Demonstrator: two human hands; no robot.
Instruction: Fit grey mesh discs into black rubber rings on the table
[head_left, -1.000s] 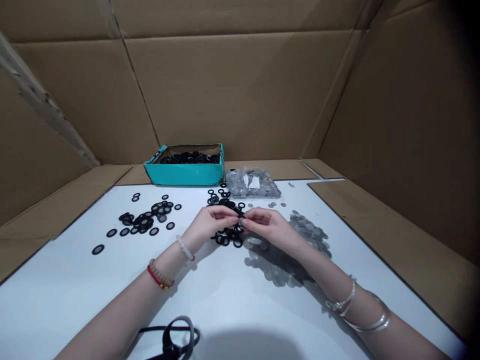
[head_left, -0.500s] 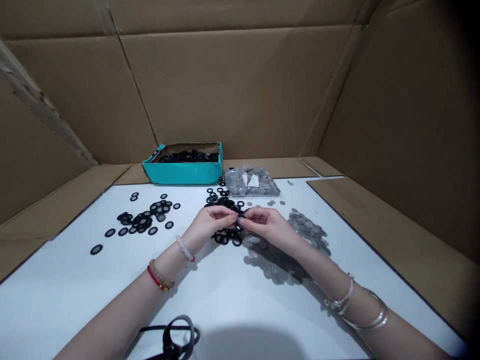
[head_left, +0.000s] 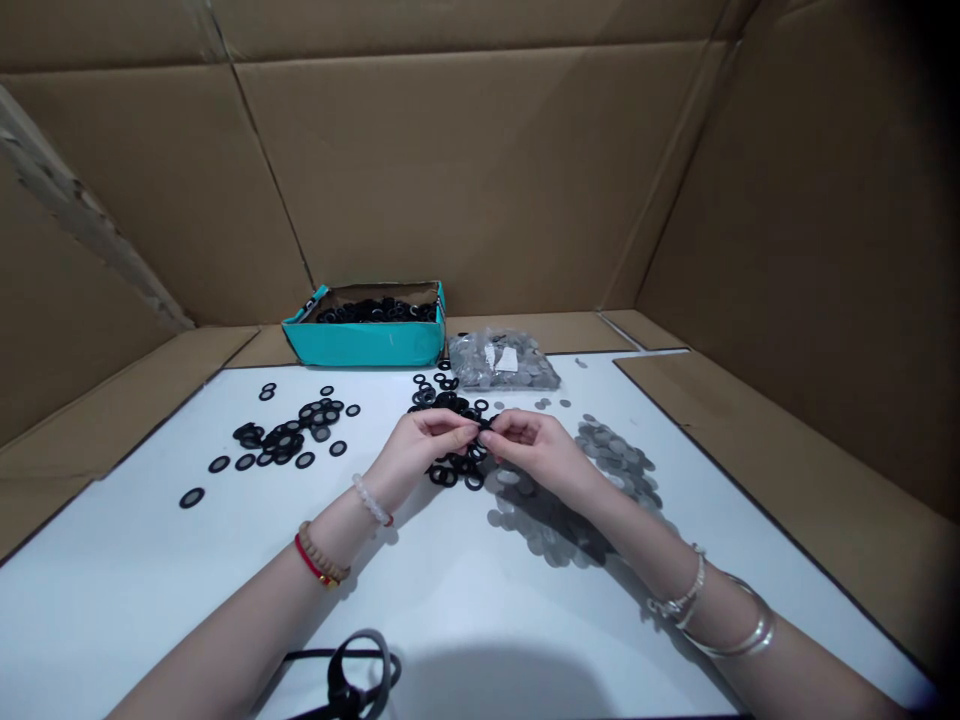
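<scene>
Over the white table (head_left: 150, 520) — left hand (head_left: 420, 445) and right hand (head_left: 536, 447) pinch one small black ring (head_left: 486, 424) together, above a loose heap of black rings (head_left: 454, 472). Grey mesh discs (head_left: 615, 458) lie just right.

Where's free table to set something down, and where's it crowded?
Free: the white tabletop left of your left forearm, below the black rings, and the stretch between your forearms. Crowded: around your left hand and right hand, among rings and grey mesh discs.

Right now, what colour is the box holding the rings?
The box is teal outside; the head view shows it best.
</scene>
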